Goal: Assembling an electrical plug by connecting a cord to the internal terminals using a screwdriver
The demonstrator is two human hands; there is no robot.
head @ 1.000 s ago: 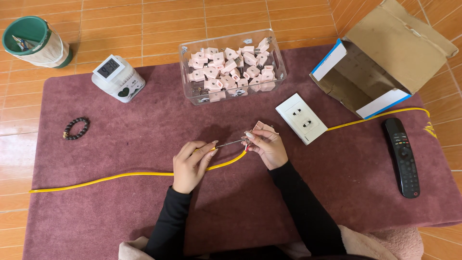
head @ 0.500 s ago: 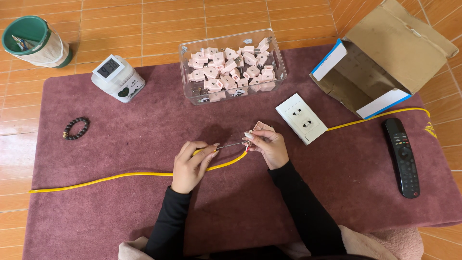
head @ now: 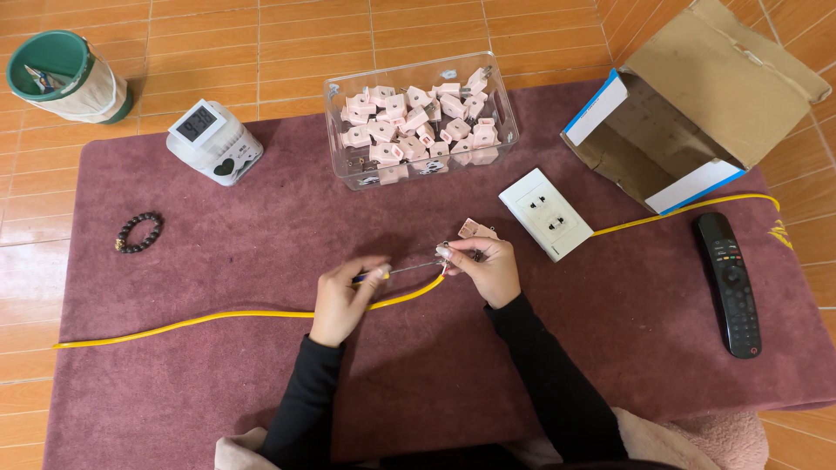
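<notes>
Over the maroon mat [head: 218,400], the person's left hand [head: 344,300] is closed around a thin screwdriver [head: 396,271], its tip reaching to a small pink plug part [head: 447,254] pinched in the fingers of the right hand [head: 489,270]. A yellow cable [head: 218,317] runs across the mat from the left edge up to that part, near the mat's middle. Just beside the right hand lie another pink piece [head: 477,230] and a white socket plate [head: 546,214]; a clear bin of pink plugs [head: 418,122] sits farther back.
</notes>
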